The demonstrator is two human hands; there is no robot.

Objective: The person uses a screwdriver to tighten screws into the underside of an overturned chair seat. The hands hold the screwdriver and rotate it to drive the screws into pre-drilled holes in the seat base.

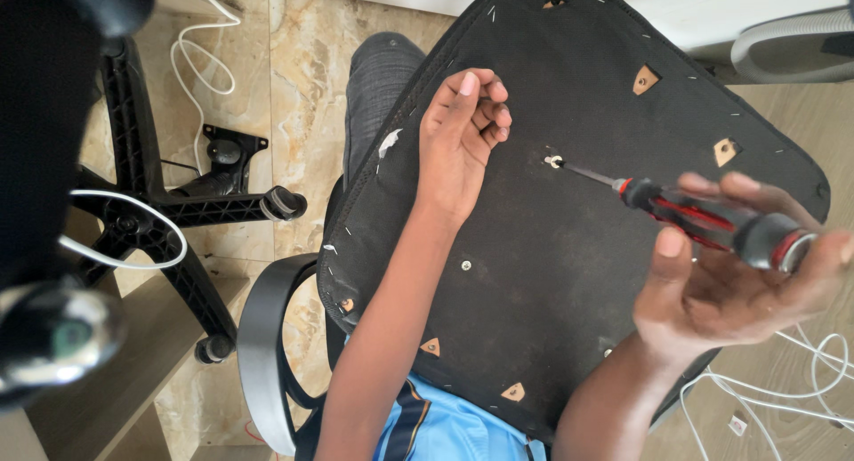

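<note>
The black fabric-covered underside of an office chair seat point(569, 274) lies across the person's lap, its stapled edge facing up. A small silver screw point(553, 161) sits in the seat panel slightly above centre. The red-and-black-handled screwdriver point(712, 221) has its thin dark shaft running from the screw toward 4 o'clock, so the tool's long axis lies low and slanted across the panel rather than upright; the tip meets the screw head. The right hand point(729, 283) wraps the handle at the far end, fingers curled over it and thumb raised alongside, well apart from the screw. The left hand point(463, 141) rests on the panel at 9 o'clock from the screw, near it but not touching; its fingers are loosely curled toward the palm and it holds nothing that can be seen. The left hand is therefore the nearer to the screw, while the right hand reaches it only through the tool. Tan triangular tabs point(646, 79) and a second silver fastener point(465, 265) dot the panel. At 9 o'clock from the seat, the black five-star wheeled chair base point(160, 212) stands on the beige marble-tiled floor point(302, 88), with a white cable point(209, 61) trailing beyond it.
</note>
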